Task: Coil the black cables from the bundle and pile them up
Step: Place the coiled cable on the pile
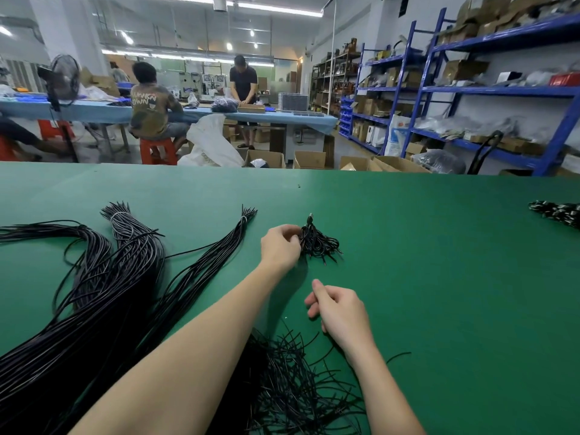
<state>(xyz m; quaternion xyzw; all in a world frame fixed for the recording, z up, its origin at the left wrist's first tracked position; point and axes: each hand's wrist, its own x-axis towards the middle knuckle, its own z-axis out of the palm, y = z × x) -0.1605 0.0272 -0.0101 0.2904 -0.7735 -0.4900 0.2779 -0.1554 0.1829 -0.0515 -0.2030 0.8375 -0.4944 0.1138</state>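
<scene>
Nearest you, your right hand hangs loosely curled and holds nothing, with the loose ties just below it, while beyond it your left hand pinches the coiled pile at its right edge, and the long cable bundle runs near-to-far well to its left.

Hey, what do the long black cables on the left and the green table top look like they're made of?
Long black cables: likely plastic or rubber-jacketed wire, smooth with a slight sheen; pale highlights run along the strands and they drape in loose curves. Green table top: looks like a matte mat or fabric-like covering, flat even colour with no glare; which exactly is unclear.
</scene>
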